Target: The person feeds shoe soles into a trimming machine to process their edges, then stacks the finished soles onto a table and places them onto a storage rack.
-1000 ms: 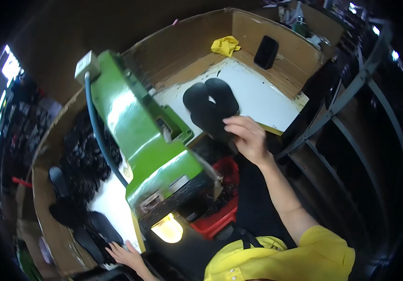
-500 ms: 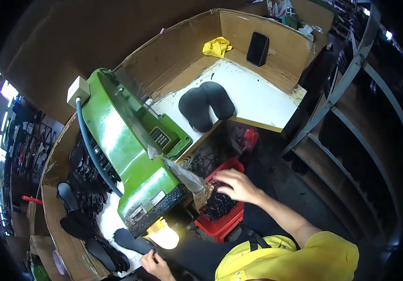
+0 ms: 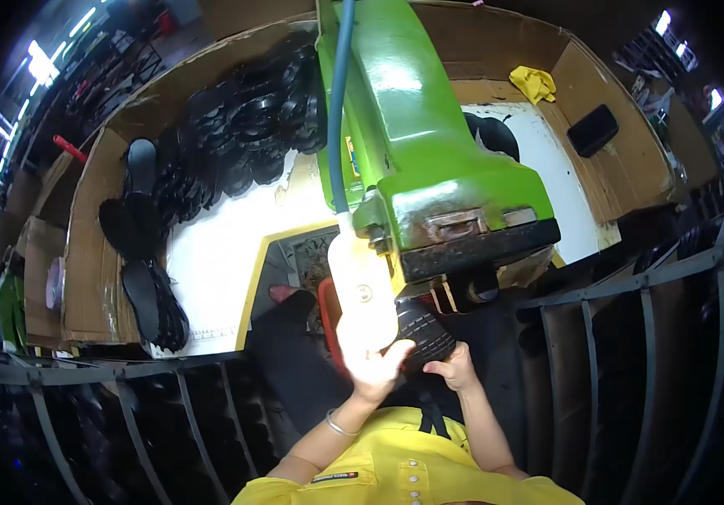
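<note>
Between my two hands is a black shoe sole (image 3: 426, 336), its ribbed tread facing up, close below the head of a green machine (image 3: 429, 109). My left hand (image 3: 372, 367), lit bright by the lamp (image 3: 364, 282), grips the sole's left side with the thumb stretched toward it. On the other side my right hand (image 3: 456, 369) pinches the near right edge, thumb on top. The far end of the sole reaches in under the dark block of the machine head.
Left of the machine, a heap of black soles (image 3: 244, 126) covers part of the white table (image 3: 210, 261); several lie along the cardboard wall (image 3: 88, 252). A yellow cloth (image 3: 534, 84) and a phone (image 3: 593, 130) are at the right. Metal racks (image 3: 631, 295) flank me.
My view has swung left. My left hand has brought a sole from the table edge to the machine head. My right hand has left the red basket and now grips the sole too.
</note>
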`<state>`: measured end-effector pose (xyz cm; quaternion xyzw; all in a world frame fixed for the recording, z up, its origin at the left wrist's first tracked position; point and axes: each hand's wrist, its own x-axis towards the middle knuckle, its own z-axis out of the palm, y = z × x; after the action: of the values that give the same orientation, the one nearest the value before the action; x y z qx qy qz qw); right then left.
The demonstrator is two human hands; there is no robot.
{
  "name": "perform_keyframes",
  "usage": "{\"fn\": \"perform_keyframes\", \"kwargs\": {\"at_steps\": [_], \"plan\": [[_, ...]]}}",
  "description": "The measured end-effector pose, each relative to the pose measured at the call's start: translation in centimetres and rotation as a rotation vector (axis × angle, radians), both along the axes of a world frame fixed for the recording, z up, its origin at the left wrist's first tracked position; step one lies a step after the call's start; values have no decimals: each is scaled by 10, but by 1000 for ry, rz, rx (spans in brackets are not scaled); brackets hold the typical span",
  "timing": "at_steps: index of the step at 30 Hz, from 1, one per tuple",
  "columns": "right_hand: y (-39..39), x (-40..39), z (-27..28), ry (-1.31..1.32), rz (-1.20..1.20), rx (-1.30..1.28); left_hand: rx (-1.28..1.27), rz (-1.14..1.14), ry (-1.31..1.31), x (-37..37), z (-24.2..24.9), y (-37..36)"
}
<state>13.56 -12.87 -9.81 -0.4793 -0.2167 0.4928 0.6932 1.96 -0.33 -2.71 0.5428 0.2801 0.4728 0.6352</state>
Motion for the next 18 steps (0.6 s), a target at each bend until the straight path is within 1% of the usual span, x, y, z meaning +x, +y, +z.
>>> {"fn": "perform_keyframes", "kwargs": {"at_steps": [1,3,4,5,7,11,12,14,17,18], "plan": [[0,-4,-2,20,-47,3,-30,-25,-57,6,-9,-8],[2,-15,-7,69,-150,14,300,-32,176,9,-18,-17],[3,-19,-12,77,-153,45,392,-40,233,15,1,-16],[4,-22,-16,122,-171,52,366,-116,345,13,-23,-19],[14,-29,-7,212,-206,66,440,-118,362,23,1,-9],[22,-39,6,331,-96,183,444,-161,436,36,30,17],[22,-39,5,340,-51,180,479,-146,436,37,29,24],[23,-40,4,297,-61,191,516,-144,457,31,25,32],[17,-42,0,196,-61,150,457,-113,536,22,26,27],[15,-43,2,156,-57,125,379,-160,454,19,19,26]]}}
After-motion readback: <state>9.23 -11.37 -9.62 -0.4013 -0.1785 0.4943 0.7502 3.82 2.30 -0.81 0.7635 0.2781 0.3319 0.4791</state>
